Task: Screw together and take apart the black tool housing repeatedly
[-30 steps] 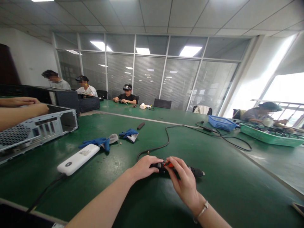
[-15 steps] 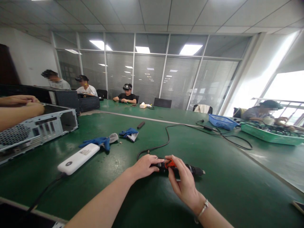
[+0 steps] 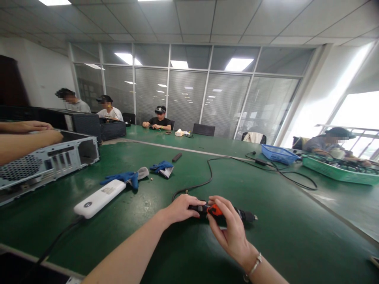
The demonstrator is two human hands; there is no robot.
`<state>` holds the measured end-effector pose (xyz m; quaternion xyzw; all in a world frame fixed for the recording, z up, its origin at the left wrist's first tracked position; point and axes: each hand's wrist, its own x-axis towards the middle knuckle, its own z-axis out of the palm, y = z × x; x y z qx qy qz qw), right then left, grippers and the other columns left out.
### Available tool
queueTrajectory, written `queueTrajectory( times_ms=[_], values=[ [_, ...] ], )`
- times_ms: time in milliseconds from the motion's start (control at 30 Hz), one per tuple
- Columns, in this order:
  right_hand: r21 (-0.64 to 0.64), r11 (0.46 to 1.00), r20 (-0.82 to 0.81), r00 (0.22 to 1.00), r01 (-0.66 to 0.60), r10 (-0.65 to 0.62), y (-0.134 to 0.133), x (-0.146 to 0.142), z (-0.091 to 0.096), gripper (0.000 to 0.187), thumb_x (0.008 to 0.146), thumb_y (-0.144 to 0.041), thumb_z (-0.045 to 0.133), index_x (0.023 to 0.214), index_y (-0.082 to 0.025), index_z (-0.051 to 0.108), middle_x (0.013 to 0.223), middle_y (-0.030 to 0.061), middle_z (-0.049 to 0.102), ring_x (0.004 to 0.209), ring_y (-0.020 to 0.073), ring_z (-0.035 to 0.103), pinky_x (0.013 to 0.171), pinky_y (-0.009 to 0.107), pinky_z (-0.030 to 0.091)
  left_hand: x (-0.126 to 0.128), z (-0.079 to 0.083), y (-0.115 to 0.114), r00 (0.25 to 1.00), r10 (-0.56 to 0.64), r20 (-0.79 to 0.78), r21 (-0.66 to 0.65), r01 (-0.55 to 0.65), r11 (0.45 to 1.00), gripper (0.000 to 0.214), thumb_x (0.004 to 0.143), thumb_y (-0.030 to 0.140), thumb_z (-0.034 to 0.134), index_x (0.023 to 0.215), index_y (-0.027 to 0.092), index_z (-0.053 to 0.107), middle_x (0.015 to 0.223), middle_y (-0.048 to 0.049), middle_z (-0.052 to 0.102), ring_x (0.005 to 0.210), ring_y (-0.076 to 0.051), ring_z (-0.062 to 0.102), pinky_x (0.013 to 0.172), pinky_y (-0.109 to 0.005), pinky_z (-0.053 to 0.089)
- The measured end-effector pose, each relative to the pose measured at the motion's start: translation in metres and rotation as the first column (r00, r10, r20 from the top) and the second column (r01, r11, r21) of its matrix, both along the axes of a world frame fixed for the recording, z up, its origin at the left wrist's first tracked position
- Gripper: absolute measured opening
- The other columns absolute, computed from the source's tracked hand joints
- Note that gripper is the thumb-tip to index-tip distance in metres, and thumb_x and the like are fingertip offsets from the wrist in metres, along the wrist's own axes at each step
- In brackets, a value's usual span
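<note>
Left hand (image 3: 182,207): thumb and fingers pinching one end of the black-and-orange tool (image 3: 216,210).
Right hand (image 3: 232,230): curved about its orange section; cannot tell how firmly.
Tool position: between both hands, tip out past the right.
Bench (image 3: 183,256): green; black cord (image 3: 211,172) beyond hands, blue gloves (image 3: 120,177) beyond left hand.
Room: glass partition (image 3: 188,94) far ahead of hands.

Office-type room serving as workshop: glass partition (image 3: 186,92), panelled ceiling (image 3: 233,19), long green table (image 3: 284,228), opened metal computer case (image 3: 23,167).
</note>
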<state>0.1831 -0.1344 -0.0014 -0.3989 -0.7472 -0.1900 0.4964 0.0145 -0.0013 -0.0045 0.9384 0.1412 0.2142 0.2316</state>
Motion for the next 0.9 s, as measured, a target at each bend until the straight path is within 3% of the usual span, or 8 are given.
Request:
queueTrajectory(
  times_ms=[133,300,500,733,900],
  values=[
    [0.053,0.998,-0.033,0.999,0.020,-0.019,0.0015,-0.0001,0.0002,0.057,0.086,-0.009,0.057,0.137,-0.028,0.040,0.104,0.0090,0.061,0.092,0.0193,0.064,0.074,0.034,0.058,-0.0018,-0.0014,0.0021,1.000,-0.022,0.013,-0.044,0.023,0.999,0.045,0.076,0.029,0.074,0.119,0.025,0.065,0.098,-0.0014,0.071,0.091,-0.019,0.065,0.083,-0.025,0.044],
    [0.018,1.000,-0.053,0.998,0.013,-0.012,-0.0012,-0.0025,0.0013,0.065,0.087,-0.009,0.052,0.146,-0.022,0.026,0.115,0.0136,0.061,0.101,0.0217,0.064,0.082,0.038,0.057,-0.0031,0.0035,-0.0040,1.000,-0.027,-0.005,-0.051,0.027,0.998,0.046,0.075,0.027,0.074,0.120,0.024,0.065,0.100,-0.0015,0.071,0.091,-0.019,0.065,0.084,-0.025,0.044],
    [0.079,0.996,-0.050,0.998,0.049,-0.046,0.0006,-0.0013,0.0026,0.055,0.085,-0.010,0.059,0.135,-0.027,0.042,0.100,0.0086,0.061,0.086,0.0186,0.064,0.069,0.032,0.059,-0.0040,0.0013,-0.0054,1.000,-0.006,0.016,-0.008,0.006,1.000,0.047,0.075,0.027,0.074,0.121,0.025,0.063,0.100,-0.0023,0.070,0.092,-0.019,0.065,0.084,-0.025,0.045],
    [-0.006,1.000,-0.041,0.999,-0.024,0.023,-0.0012,-0.0009,0.0033,0.064,0.089,-0.009,0.049,0.146,-0.023,0.024,0.124,0.0156,0.056,0.105,0.0229,0.063,0.084,0.041,0.057,-0.0040,0.0044,-0.0062,1.000,-0.013,-0.006,0.014,0.013,1.000,0.045,0.077,0.028,0.072,0.121,0.024,0.064,0.100,-0.0024,0.070,0.093,-0.020,0.065,0.085,-0.026,0.044],
    [0.053,0.998,-0.014,1.000,0.016,-0.015,-0.0011,-0.0012,0.0041,0.059,0.085,-0.008,0.057,0.137,-0.030,0.041,0.105,0.0091,0.060,0.091,0.0196,0.064,0.073,0.034,0.058,-0.0032,0.0009,-0.0051,1.000,0.006,0.010,0.019,-0.006,1.000,0.044,0.077,0.029,0.072,0.120,0.025,0.064,0.101,-0.0021,0.070,0.093,-0.020,0.065,0.085,-0.027,0.045]
  ],
)
